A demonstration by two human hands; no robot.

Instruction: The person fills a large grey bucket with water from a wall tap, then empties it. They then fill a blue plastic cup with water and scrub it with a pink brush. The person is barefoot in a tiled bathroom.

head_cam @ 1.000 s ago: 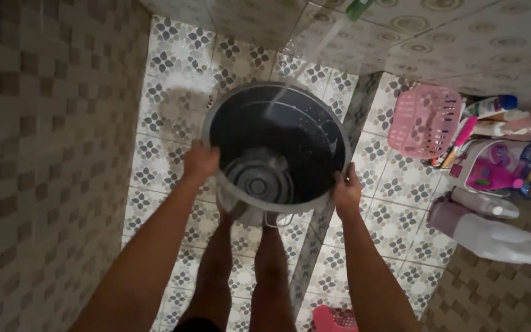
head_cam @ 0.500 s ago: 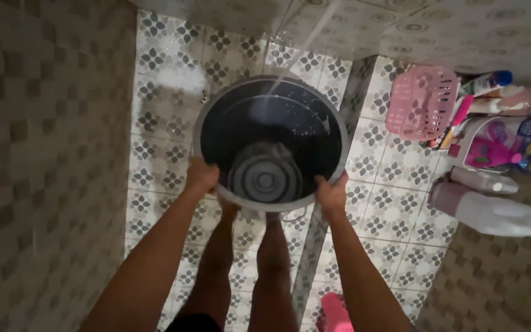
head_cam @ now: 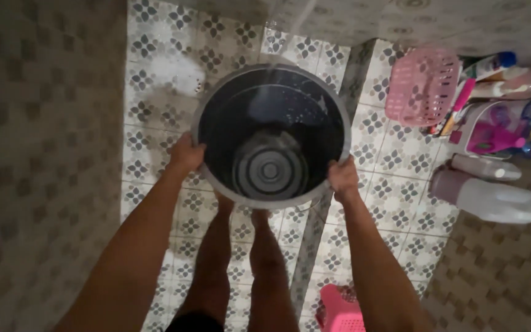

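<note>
We've got both hands clamped on the bucket (head_cam: 271, 135) rim: left hand (head_cam: 185, 154) on the left edge, right hand (head_cam: 342, 176) on the lower right edge. The bucket is held up above our legs (head_cam: 241, 258), mouth toward us, with a thin water stream (head_cam: 284, 37) falling into it.

Risks, as we judge them:
- Wet rim, fingertip hold only, so a slip is likely as water weight builds.
- Tiled floor (head_cam: 161, 92) looks wet; footing could go.
- Bucket tilted off the stream means splash.

Room: wall (head_cam: 38, 154) close on the left. On the right, the pink basket (head_cam: 422, 86) and bottles (head_cam: 493, 197) crowd the corner. A raised tile edge (head_cam: 314, 233) runs just beside our right leg. Pink stool (head_cam: 339, 310) sits near the feet.
</note>
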